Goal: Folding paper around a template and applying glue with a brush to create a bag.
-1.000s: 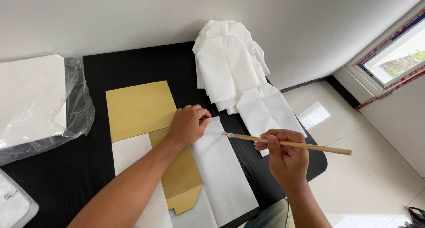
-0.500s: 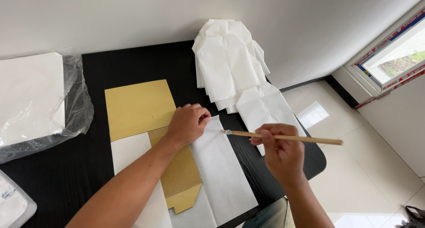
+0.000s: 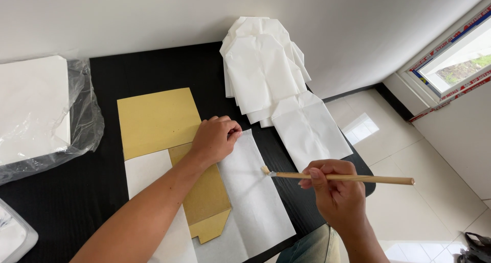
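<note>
My left hand (image 3: 215, 139) presses down with curled fingers on the top edge of a white paper sheet (image 3: 253, 199) lying on the black table (image 3: 153, 69). Under the paper sits a tan cardboard template (image 3: 204, 196), and a larger yellow-tan sheet (image 3: 156, 120) lies behind it. My right hand (image 3: 335, 191) grips a thin wooden-handled brush (image 3: 342, 177), held level. Its bristle tip touches the right edge of the white sheet.
A pile of folded white paper pieces (image 3: 263, 69) lies at the back, with one more (image 3: 309, 127) near the table's right edge. A plastic-wrapped stack of white paper (image 3: 36, 115) lies at the left. Beyond the table are a white tiled floor (image 3: 409, 155) and a window (image 3: 455, 58).
My right hand has moved the brush leftward and slightly down, so its tip now touches the white sheet's right edge. The left hand has stayed in place.
</note>
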